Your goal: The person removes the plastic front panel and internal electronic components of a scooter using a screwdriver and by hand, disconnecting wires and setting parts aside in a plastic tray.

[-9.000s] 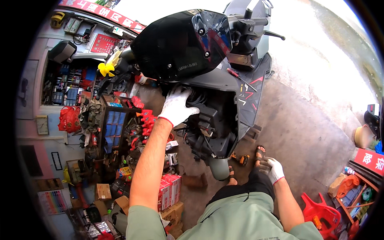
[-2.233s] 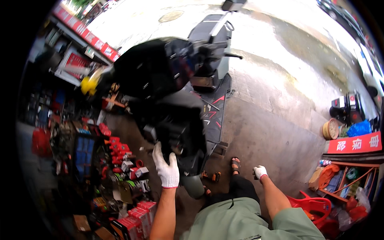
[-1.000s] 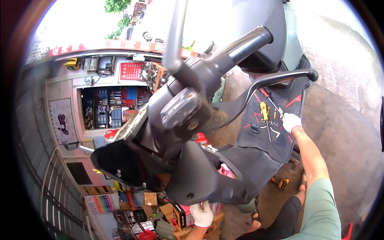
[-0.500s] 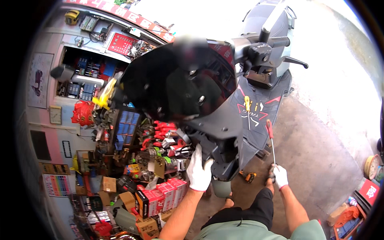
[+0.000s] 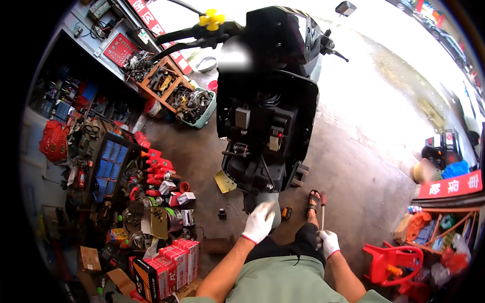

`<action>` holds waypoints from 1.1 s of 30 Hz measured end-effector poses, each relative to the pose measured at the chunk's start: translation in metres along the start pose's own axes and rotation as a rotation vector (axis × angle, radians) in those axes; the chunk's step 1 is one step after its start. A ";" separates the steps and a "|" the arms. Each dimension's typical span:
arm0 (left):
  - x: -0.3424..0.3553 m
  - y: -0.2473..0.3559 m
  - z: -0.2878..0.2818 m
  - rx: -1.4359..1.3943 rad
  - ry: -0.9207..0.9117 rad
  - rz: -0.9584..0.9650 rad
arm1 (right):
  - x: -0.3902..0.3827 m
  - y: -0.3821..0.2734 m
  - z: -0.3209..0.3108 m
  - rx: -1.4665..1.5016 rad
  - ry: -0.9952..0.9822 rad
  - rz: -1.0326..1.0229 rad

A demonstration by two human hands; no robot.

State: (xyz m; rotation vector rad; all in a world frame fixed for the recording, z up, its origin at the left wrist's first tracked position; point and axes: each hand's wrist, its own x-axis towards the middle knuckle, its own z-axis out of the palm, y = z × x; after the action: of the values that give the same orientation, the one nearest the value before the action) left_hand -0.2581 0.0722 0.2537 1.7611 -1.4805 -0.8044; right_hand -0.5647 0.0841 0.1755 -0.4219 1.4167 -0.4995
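My gloved left hand (image 5: 257,224) is loosely open in front of the scooter's grey front fender (image 5: 269,198), its fingers slightly apart. My gloved right hand (image 5: 327,242) grips the metal shaft of a screwdriver (image 5: 323,198), red handle upward. The black scooter front (image 5: 280,33) faces me, with an open inner compartment (image 5: 283,166) showing cables, a silver box (image 5: 242,117) and a small connector housing (image 5: 275,137) with a red light. A yellow cordless drill (image 5: 286,213) lies on the floor behind the fender. A yellow propeller ornament (image 5: 211,19) sits on the left handlebar.
Bottles, tins and red boxes (image 5: 179,260) crowd the left, near a cabinet (image 5: 106,166) and parts bins (image 5: 197,106). A red plastic chair (image 5: 389,262), wooden rack (image 5: 444,232) and another scooter (image 5: 439,149) stand right. A yellow plate (image 5: 224,181) lies on the floor.
Since half a second ago my view has turned, bringing the scooter's open front square before me. My left hand has come down off the front housing. My right hand still holds the screwdriver upright.
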 end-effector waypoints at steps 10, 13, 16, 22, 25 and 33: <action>-0.122 0.004 0.004 0.121 -0.280 0.540 | -0.148 0.000 0.077 -0.324 -0.382 0.182; -0.130 -0.009 0.005 0.118 -0.571 0.353 | -0.160 -0.017 0.086 -0.451 -0.492 0.101; -0.128 -0.006 -0.003 0.022 -0.370 0.349 | -0.160 -0.028 0.095 -0.388 -0.452 0.004; -0.106 0.006 -0.032 -0.141 -0.091 -0.109 | -0.126 -0.022 0.115 -0.094 -0.387 -0.234; -0.076 0.002 -0.037 -0.437 0.001 -0.243 | -0.114 -0.009 0.129 -0.168 -0.370 -0.250; 0.005 -0.003 -0.065 -1.206 -0.005 -0.567 | -0.088 0.034 0.181 -0.616 -0.221 -0.420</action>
State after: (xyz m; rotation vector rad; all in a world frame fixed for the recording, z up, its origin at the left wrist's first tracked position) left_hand -0.2030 0.0747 0.2884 1.1501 -0.2289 -1.5380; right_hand -0.3895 0.1586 0.2486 -1.2502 1.2467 -0.3248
